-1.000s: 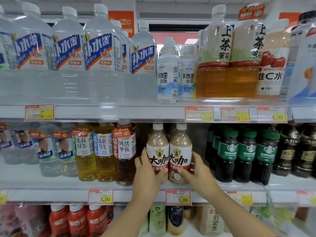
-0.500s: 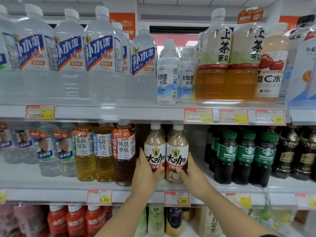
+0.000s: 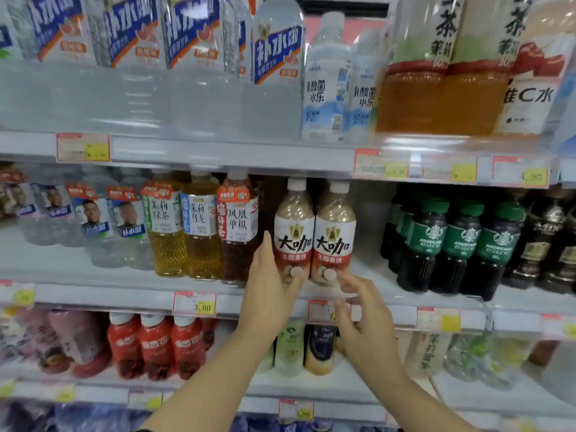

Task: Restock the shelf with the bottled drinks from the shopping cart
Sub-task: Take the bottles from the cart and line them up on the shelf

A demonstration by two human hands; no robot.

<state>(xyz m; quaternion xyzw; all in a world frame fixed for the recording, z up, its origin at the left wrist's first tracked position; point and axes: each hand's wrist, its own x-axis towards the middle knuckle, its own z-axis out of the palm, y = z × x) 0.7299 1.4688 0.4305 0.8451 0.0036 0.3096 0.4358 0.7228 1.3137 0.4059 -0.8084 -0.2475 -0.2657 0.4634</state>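
The left coffee bottle (image 3: pixel 294 235) and right coffee bottle (image 3: pixel 335 238) stand upright and touching at the front of the middle shelf (image 3: pixel 124 294), at twelve o'clock from me. My left hand (image 3: pixel 268 288) holds the left one low at its eight o'clock, thumb across the label. My right hand (image 3: pixel 364 316) hovers loosely spread at the right one's five o'clock, touching nothing. Full, they look weighty, thin-walled and slick, so I judge the labelled waist the best place to hold.

Bare forearms (image 3: pixel 218 378), bare left grip (image 3: pixel 268 294), right grip (image 3: pixel 364 322)
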